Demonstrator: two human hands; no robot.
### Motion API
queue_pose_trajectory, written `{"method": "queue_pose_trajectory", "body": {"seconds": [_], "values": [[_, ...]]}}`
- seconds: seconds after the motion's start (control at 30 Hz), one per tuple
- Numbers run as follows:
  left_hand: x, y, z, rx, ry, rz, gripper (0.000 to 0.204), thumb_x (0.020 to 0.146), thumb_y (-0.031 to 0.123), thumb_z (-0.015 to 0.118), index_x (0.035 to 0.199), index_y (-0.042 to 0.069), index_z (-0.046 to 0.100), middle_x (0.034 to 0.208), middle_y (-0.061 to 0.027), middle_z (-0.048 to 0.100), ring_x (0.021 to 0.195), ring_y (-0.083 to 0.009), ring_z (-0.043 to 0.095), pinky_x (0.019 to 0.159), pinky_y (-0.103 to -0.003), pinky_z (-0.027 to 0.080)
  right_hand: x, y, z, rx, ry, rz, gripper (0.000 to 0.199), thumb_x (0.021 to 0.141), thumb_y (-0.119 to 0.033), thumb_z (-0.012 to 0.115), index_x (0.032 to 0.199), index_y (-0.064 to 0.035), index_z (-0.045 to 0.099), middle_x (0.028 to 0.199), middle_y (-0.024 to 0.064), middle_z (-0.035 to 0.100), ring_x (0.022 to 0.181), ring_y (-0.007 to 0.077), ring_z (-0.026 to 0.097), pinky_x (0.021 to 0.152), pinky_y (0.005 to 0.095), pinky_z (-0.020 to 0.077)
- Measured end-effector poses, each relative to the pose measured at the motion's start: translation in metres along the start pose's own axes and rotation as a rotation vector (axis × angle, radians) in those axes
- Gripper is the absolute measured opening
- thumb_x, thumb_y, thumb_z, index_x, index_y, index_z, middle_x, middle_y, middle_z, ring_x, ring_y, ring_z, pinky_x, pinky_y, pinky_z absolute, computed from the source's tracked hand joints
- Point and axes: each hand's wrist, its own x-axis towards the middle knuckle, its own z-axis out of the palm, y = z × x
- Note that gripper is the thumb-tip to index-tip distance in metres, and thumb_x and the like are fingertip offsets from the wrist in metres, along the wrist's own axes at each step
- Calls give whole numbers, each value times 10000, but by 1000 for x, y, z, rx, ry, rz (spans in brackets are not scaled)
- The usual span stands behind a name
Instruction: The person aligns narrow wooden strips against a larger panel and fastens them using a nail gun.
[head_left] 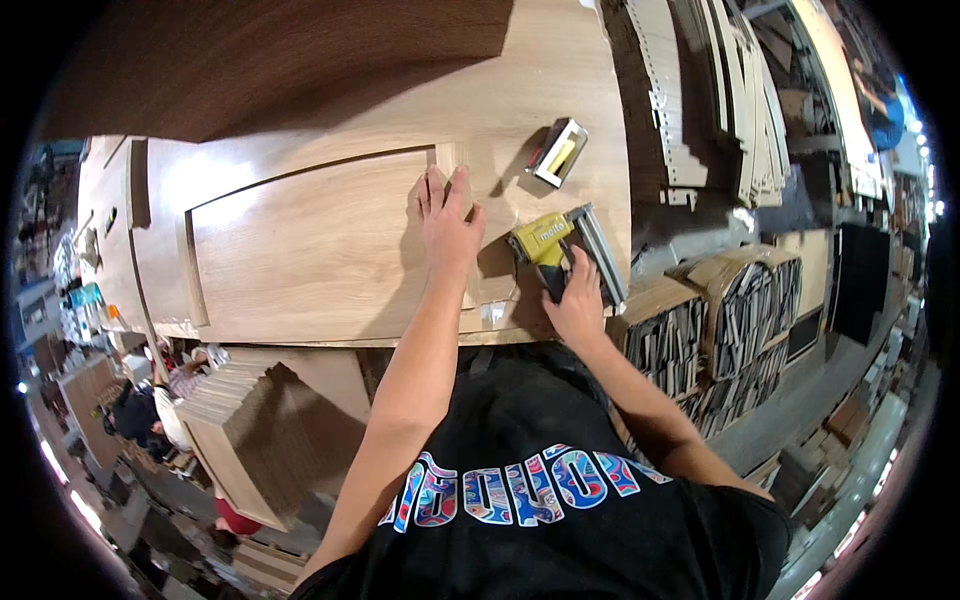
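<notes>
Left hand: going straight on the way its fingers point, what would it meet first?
Past a bare stretch of light wood surface, the left hand would probably meet the dark brown board; their relative heights are unclear.

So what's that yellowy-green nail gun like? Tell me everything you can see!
The nail gun has a yellow-green body, black handle and long grey magazine that looks like metal. It seems to lie on its side on the wood-grain worktop, near the right edge. The person's right hand is on the handle.
</notes>
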Motion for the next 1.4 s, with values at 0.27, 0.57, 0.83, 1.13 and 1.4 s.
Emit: {"method": "queue_pose_trajectory", "body": {"seconds": [0.27,0.57,0.83,1.13,1.4], "values": [[-1,3,-5,-56,12,-34,751,929,225,802,1645,259,579,1746,-238,435,1620,-452,384,1325,-555,344,53,-9,-72,414,-347,554,752,915,-143,729,1559,78,411,942,179,756,775,308,723,688,435,589],[0,6,-12,-124,34,-55,770,885,170,830,1619,214,599,1771,-222,410,1617,-449,400,1348,-548,317,190,-104,-86,484,-602,444,191,915,-151,744,905,37,708,688,38,661,603,126,630,574,332,537],[-2,8,-11,-131,0,-93,731,898,172,782,1609,194,612,1793,-198,386,1649,-382,383,1367,-533,290,237,-115,-46,483,-721,364,306,925,-84,714,1195,54,759,707,-5,639,589,67,572,564,264,484],[-1,4,-8,-105,-11,-104,707,936,230,711,1632,210,587,1814,-181,358,1671,-363,349,1388,-514,248,247,-123,-46,361,-743,362,316,928,-108,710,1184,65,776,698,3,653,578,74,587,554,278,490],[-2,5,-4,-85,-36,-117,711,936,248,700,1637,218,588,1827,-169,339,1688,-346,320,1394,-509,236,247,-120,-45,312,-747,314,321,932,-108,707,1196,60,778,685,0,651,561,67,579,543,263,475]]}}
